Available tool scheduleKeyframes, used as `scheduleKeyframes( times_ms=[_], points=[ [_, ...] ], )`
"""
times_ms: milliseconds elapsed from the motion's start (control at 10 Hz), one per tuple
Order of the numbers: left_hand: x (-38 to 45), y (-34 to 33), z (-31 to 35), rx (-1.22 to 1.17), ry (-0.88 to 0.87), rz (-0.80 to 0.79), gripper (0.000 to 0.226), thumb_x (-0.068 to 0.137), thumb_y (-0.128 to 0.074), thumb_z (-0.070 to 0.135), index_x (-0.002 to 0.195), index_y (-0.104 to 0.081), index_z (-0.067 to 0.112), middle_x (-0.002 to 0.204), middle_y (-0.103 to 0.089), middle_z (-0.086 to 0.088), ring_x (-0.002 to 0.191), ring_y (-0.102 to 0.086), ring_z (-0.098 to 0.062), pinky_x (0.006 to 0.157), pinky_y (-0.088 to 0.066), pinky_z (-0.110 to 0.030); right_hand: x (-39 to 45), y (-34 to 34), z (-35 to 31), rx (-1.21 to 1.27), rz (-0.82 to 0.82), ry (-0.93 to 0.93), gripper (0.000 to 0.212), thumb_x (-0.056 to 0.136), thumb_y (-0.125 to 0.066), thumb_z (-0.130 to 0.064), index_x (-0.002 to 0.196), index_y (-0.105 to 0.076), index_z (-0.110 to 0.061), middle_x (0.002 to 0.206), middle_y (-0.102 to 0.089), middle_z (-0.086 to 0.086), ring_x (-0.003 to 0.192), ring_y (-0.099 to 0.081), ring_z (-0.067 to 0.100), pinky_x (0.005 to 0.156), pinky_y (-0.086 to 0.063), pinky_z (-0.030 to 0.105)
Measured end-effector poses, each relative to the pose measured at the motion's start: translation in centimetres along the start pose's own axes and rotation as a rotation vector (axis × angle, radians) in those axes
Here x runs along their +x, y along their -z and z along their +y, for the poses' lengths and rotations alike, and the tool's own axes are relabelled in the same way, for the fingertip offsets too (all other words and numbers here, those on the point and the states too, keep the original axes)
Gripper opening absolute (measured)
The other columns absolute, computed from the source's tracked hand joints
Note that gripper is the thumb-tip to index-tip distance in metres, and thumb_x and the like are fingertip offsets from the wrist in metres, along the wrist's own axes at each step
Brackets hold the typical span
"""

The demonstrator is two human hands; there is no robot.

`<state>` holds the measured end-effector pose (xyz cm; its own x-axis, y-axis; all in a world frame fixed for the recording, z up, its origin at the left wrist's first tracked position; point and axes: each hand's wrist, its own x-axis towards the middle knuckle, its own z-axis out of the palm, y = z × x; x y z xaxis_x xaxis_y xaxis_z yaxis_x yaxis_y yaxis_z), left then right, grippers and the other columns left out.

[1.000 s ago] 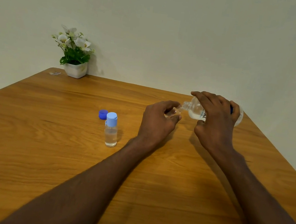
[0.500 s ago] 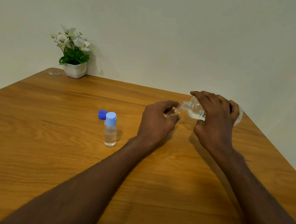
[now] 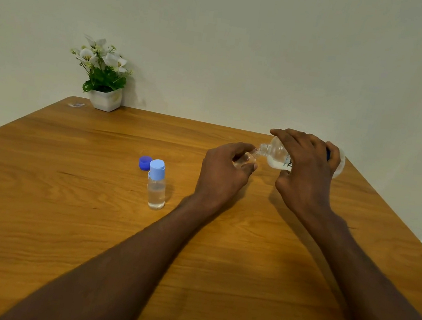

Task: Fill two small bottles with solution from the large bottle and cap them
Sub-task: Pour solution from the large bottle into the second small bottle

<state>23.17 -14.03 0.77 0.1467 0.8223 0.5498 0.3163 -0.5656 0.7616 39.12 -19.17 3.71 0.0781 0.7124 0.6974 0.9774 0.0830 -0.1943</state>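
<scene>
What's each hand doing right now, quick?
Left hand: closed around the small bottle, mostly hidden in its grip.
Right hand: closed around the large bottle, tipped toward the small one.

Light: soft, even, moderately bright.
Shadows: faint, beneath the forearms on the brown wooden table [image 3: 37, 204].
Edges: wide-angle bending.

I'm counting 2 small bottles: 1 capped bottle [image 3: 156, 190] standing w/ light-blue cap, 1 open small bottle [image 3: 243, 159] in my left hand [image 3: 223, 173]. I'm holding 1 large bottle [image 3: 280, 157] in my right hand [image 3: 305, 176]. 1 loose dark-blue cap [image 3: 145, 163] lying nearby. 1 flower pot [image 3: 105, 100] sitting at back.
</scene>
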Motion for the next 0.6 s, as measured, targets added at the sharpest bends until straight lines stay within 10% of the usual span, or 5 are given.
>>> scheduleKeyframes(
  times_ms=[600],
  points=[
    [0.09,-0.17,-0.15,0.008,0.000,-0.007,0.043,0.089,-0.080,0.022,0.131,-0.071,0.019,0.124,-0.074,0.003,0.090,-0.056,0.017,0.077,-0.038,0.008,0.06,0.02,0.07,-0.002,-0.008,-0.004,0.092,0.064,-0.077,0.002,0.146,-0.054,-0.033,0.145,-0.057,-0.005,0.138,-0.045,0.026,0.115,-0.023,0.054]
  ],
)
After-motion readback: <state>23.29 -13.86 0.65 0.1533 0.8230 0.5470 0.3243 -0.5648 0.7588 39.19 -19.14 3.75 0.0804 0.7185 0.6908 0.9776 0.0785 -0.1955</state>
